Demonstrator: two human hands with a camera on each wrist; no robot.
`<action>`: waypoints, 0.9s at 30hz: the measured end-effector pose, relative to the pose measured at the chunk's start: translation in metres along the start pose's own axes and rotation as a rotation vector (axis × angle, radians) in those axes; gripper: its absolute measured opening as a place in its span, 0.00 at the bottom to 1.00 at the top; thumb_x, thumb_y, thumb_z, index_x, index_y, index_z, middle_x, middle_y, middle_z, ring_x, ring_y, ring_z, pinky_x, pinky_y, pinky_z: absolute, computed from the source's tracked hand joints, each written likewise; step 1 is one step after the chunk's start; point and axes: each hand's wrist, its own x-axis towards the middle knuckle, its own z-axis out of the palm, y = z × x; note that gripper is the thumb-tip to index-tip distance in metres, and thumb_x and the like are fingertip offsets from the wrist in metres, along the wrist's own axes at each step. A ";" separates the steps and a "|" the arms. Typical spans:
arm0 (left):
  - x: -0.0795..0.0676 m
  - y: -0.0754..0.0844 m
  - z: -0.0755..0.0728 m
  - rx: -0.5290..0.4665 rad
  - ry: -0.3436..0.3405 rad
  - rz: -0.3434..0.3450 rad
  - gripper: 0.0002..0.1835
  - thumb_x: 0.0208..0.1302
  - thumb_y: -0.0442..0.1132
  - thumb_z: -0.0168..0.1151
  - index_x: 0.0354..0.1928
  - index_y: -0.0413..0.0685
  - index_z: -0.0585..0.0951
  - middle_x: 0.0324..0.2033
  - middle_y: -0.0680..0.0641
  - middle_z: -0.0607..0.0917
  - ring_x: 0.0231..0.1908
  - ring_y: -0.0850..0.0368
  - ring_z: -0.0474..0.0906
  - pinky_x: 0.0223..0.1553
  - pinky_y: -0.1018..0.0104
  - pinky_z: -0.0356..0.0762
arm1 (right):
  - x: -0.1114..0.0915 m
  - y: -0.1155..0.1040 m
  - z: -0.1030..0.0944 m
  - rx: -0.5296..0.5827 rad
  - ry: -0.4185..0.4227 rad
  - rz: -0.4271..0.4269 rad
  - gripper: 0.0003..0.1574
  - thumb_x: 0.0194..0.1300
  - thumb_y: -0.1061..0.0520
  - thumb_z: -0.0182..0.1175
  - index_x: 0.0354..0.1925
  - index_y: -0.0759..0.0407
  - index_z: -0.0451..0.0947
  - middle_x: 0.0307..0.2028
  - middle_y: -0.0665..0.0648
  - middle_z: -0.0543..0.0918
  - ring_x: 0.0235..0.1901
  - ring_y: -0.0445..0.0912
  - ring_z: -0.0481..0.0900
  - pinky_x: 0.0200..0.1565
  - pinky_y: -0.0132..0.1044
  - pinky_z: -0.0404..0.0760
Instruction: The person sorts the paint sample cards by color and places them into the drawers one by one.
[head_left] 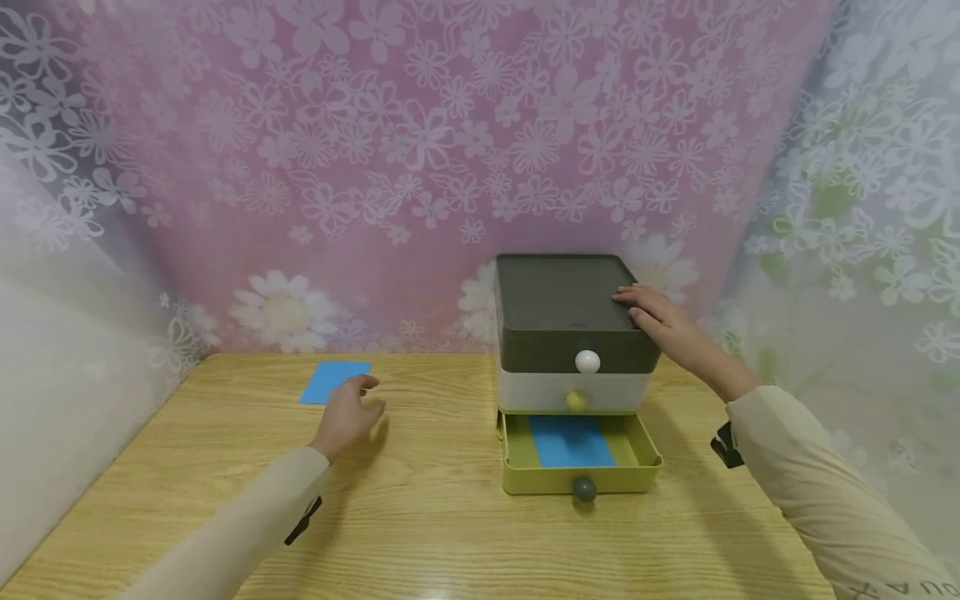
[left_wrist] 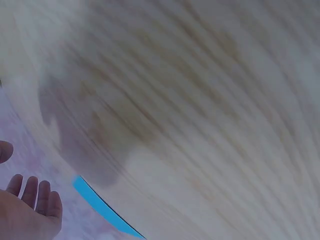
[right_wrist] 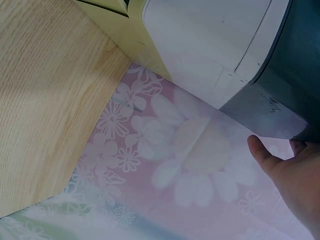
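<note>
A small drawer unit (head_left: pixel 566 292) with a dark top stands on the table, its lowest green drawer (head_left: pixel 637 446) pulled out. Inside that drawer lies a blue sheet of paper (head_left: pixel 572 442). My right hand (head_left: pixel 667 329) rests on the right edge of the unit's top, fingers laid over it. On the left, a second blue sheet (head_left: pixel 330 382) lies flat near the table's back edge. My left hand (head_left: pixel 351 417) is over the table at that sheet's near right corner, fingers loosely bent with nothing between them. In the left wrist view, a strip of the blue sheet (left_wrist: pixel 105 207) shows beside the fingers.
The wooden table (head_left: pixel 420 533) reaches back to a pink flowered curtain (head_left: pixel 375 167). Pale flowered cloth (head_left: pixel 885 250) hangs at the right. Round knobs stick out from the drawer fronts, including a white knob (head_left: pixel 587 362) and a dark grey knob (head_left: pixel 584 489).
</note>
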 end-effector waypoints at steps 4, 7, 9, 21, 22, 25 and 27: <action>0.007 -0.023 -0.015 0.064 0.044 -0.033 0.23 0.61 0.35 0.57 0.57 0.31 0.69 0.55 0.32 0.72 0.55 0.36 0.69 0.51 0.47 0.72 | 0.000 0.000 0.000 -0.004 -0.002 0.006 0.24 0.72 0.57 0.41 0.61 0.68 0.63 0.64 0.70 0.59 0.68 0.64 0.46 0.63 0.64 0.47; 0.009 -0.034 -0.024 0.120 0.060 -0.059 0.24 0.61 0.37 0.57 0.57 0.31 0.69 0.54 0.31 0.72 0.53 0.35 0.70 0.49 0.46 0.73 | 0.000 0.001 0.000 -0.007 -0.003 0.007 0.24 0.72 0.57 0.41 0.61 0.68 0.63 0.65 0.69 0.59 0.68 0.64 0.46 0.63 0.63 0.47; 0.010 -0.038 -0.028 0.152 0.070 -0.072 0.24 0.61 0.38 0.57 0.57 0.32 0.69 0.53 0.30 0.72 0.51 0.35 0.71 0.47 0.45 0.73 | 0.000 0.001 0.000 -0.002 -0.005 0.005 0.24 0.72 0.57 0.41 0.61 0.68 0.62 0.65 0.69 0.59 0.68 0.64 0.46 0.63 0.63 0.47; 0.015 -0.052 -0.036 0.323 0.088 -0.140 0.28 0.59 0.46 0.60 0.56 0.35 0.70 0.51 0.28 0.72 0.48 0.32 0.70 0.42 0.40 0.71 | -0.001 0.001 0.000 -0.013 0.009 0.002 0.24 0.72 0.57 0.42 0.61 0.68 0.63 0.64 0.69 0.60 0.68 0.64 0.47 0.63 0.63 0.48; 0.014 -0.052 -0.036 0.325 0.082 -0.146 0.28 0.59 0.46 0.60 0.56 0.35 0.70 0.52 0.27 0.71 0.48 0.30 0.69 0.42 0.39 0.71 | -0.001 0.001 0.000 -0.013 0.009 0.003 0.24 0.72 0.57 0.41 0.61 0.68 0.63 0.65 0.69 0.60 0.68 0.64 0.47 0.63 0.63 0.48; 0.012 -0.053 -0.036 0.316 0.066 -0.163 0.29 0.60 0.46 0.59 0.57 0.35 0.69 0.53 0.26 0.69 0.51 0.28 0.66 0.46 0.37 0.68 | -0.002 0.000 0.000 -0.012 0.001 0.018 0.24 0.72 0.57 0.41 0.62 0.67 0.63 0.65 0.68 0.59 0.68 0.63 0.46 0.64 0.62 0.47; 0.010 -0.054 -0.035 0.310 0.060 -0.173 0.29 0.60 0.47 0.58 0.58 0.35 0.68 0.54 0.25 0.68 0.52 0.27 0.65 0.47 0.36 0.67 | -0.002 0.000 -0.001 -0.013 -0.003 0.024 0.25 0.72 0.56 0.41 0.62 0.66 0.62 0.65 0.68 0.59 0.68 0.62 0.46 0.64 0.62 0.47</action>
